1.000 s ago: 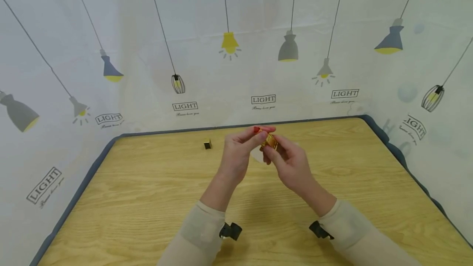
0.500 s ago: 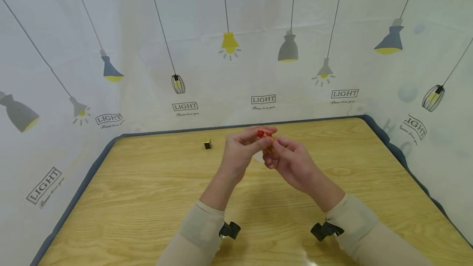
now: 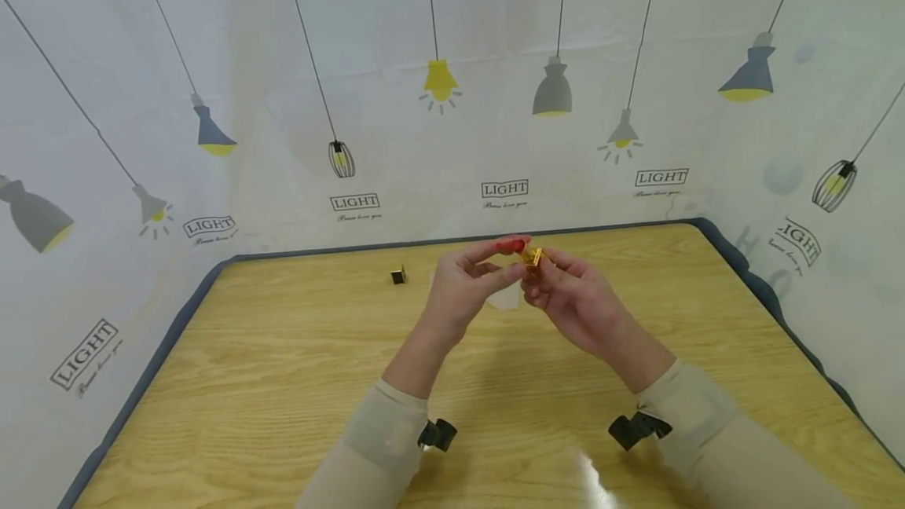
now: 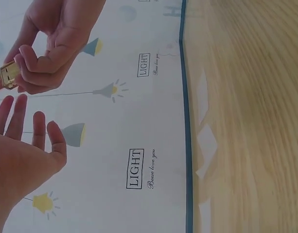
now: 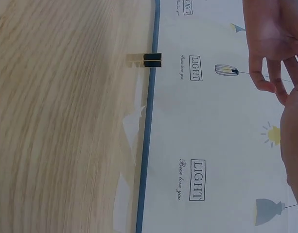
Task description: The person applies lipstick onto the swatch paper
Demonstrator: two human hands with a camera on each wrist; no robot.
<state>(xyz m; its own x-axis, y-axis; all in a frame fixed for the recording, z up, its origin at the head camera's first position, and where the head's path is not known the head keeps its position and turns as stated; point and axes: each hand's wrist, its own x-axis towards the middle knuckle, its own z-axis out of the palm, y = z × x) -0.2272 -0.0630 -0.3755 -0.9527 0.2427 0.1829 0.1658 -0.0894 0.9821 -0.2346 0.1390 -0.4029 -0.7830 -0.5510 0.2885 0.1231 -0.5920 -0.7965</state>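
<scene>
A lipstick with a gold case and a red bullet is pinched in the fingers of my right hand. Its bullet lies against the index finger of my left hand, where red colour shows along the finger. The left thumb reaches close to the case; whether it touches is hard to tell. In the left wrist view, the gold case sits at the right hand's fingertips, and the other left fingers stand loosely extended. In the right wrist view, the hands hide the lipstick.
A small black and gold cap stands on the wooden table, left of the hands. White paper pieces lie behind the hands, near the table's back edge. A curtain printed with lamps surrounds the table.
The right hand has moved rightwards and turned the lipstick. The red bullet has shifted along the left index finger towards its tip. The left hand has hardly moved, and the cap stays put.
</scene>
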